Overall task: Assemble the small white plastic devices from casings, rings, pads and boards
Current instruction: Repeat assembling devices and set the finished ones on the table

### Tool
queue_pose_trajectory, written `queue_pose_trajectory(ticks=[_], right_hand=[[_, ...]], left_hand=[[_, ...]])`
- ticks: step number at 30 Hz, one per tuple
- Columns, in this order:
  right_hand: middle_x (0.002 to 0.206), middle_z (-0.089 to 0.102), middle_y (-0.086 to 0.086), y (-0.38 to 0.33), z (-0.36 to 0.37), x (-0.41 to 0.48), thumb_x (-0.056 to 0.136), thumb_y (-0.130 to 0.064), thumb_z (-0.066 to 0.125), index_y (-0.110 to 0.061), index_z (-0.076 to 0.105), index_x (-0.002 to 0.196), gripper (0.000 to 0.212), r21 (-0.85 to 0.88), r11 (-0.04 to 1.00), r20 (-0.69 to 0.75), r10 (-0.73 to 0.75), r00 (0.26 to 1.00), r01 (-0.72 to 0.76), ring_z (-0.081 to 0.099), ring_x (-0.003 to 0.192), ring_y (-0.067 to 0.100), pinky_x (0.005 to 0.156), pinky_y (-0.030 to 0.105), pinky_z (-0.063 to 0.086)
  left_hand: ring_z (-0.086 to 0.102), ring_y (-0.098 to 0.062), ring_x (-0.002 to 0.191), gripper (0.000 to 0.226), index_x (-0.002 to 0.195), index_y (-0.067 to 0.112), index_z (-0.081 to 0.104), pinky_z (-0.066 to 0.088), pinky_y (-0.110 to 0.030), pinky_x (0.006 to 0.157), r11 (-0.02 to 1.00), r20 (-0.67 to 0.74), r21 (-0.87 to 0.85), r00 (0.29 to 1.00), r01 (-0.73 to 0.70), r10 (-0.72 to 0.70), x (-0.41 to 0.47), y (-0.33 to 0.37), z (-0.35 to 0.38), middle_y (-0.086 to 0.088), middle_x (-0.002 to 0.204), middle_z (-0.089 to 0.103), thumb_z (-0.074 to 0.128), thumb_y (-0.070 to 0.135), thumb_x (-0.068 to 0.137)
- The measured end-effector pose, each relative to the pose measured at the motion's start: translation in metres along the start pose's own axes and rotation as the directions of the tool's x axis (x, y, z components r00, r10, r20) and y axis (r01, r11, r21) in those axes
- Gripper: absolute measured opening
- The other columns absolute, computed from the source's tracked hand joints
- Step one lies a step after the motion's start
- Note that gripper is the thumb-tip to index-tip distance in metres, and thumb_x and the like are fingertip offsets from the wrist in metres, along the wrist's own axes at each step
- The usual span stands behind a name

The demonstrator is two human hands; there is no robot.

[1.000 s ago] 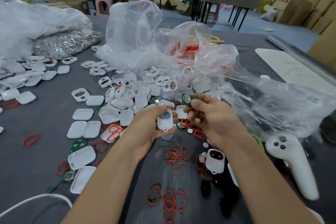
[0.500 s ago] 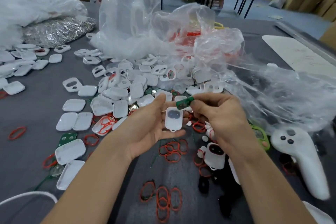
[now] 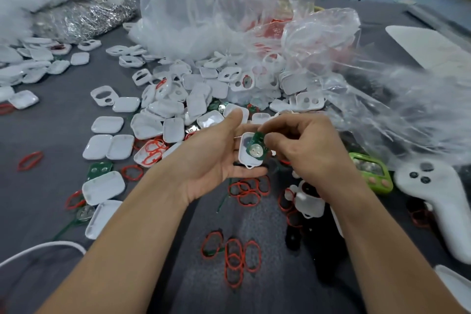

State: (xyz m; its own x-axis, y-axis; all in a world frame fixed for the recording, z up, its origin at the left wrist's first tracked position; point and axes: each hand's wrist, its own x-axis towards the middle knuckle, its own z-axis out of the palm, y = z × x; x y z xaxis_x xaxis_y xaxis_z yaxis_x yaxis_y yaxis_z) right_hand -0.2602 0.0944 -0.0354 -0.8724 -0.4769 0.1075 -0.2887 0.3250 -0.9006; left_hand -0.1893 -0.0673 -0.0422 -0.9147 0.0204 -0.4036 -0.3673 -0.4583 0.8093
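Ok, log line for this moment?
left hand: supports white casing | right hand: pinches green board onto casing | step: board fitting

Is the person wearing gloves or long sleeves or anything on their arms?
No gloves! The left hand and right hand are bare, with no rings showing. The left forearm and right forearm are bare too: no sleeves, watch or bracelets in the picture.
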Motion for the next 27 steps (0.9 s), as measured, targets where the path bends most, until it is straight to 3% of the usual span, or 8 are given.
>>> queue_pose_trajectory(ticks=[4, 10, 21, 27], right_hand=[[0.08, 0.076, -0.011, -0.001, 0.0023, -0.0014, 0.088, -0.008, 0.073, -0.028, 0.08, 0.082, 0.021, -0.046, 0.998, 0.046, -0.038, 0.998, 0.04, 0.07, 0.075, 0.006, 0.069, 0.02, 0.051], [0.08, 0.076, -0.015, -0.0028, 0.0041, -0.004, 0.086, -0.007, 0.073, -0.028, 0.08, 0.083, 0.022, -0.104, 0.986, 0.031, -0.132, 0.991, 0.134, 0.072, 0.079, 0.004, 0.073, 0.018, 0.055], [0.076, 0.074, -0.025, -0.0057, 0.006, -0.0079, 0.081, -0.014, 0.08, -0.033, 0.081, 0.078, 0.02, -0.214, 0.967, -0.082, -0.156, 0.984, 0.136, 0.069, 0.077, -0.005, 0.069, 0.008, 0.049], [0.076, 0.074, -0.022, -0.0071, 0.006, -0.0082, 0.083, -0.012, 0.078, -0.031, 0.081, 0.079, 0.02, -0.201, 0.965, -0.092, -0.19, 0.977, 0.168, 0.071, 0.077, -0.002, 0.072, 0.017, 0.055]], left_hand=[[0.072, -0.022, 0.096, 0.063, 0.131, 0.005, 0.064, 0.064, -0.042, 0.079, 1.0, 0.002, 0.025, 1.0, -0.008, 0.007, -0.0022, -0.0009, 0.0011, -0.009, 0.106, 0.071, 0.037, 0.055, 0.104], [0.073, -0.017, 0.087, 0.061, 0.126, 0.008, 0.067, 0.062, -0.039, 0.076, 0.998, 0.03, 0.052, 0.999, -0.019, 0.017, -0.0006, -0.0019, -0.0007, -0.005, 0.1, 0.073, 0.035, 0.055, 0.106], [0.074, -0.019, 0.087, 0.06, 0.117, 0.009, 0.071, 0.064, -0.039, 0.077, 0.998, 0.069, 0.053, 0.997, -0.018, 0.014, 0.0022, -0.0026, -0.0014, -0.007, 0.095, 0.073, 0.035, 0.056, 0.104], [0.075, -0.018, 0.087, 0.058, 0.114, 0.012, 0.071, 0.063, -0.037, 0.076, 0.998, 0.075, 0.06, 0.997, -0.024, 0.019, 0.0014, -0.0024, -0.0011, -0.004, 0.093, 0.074, 0.033, 0.055, 0.105]])
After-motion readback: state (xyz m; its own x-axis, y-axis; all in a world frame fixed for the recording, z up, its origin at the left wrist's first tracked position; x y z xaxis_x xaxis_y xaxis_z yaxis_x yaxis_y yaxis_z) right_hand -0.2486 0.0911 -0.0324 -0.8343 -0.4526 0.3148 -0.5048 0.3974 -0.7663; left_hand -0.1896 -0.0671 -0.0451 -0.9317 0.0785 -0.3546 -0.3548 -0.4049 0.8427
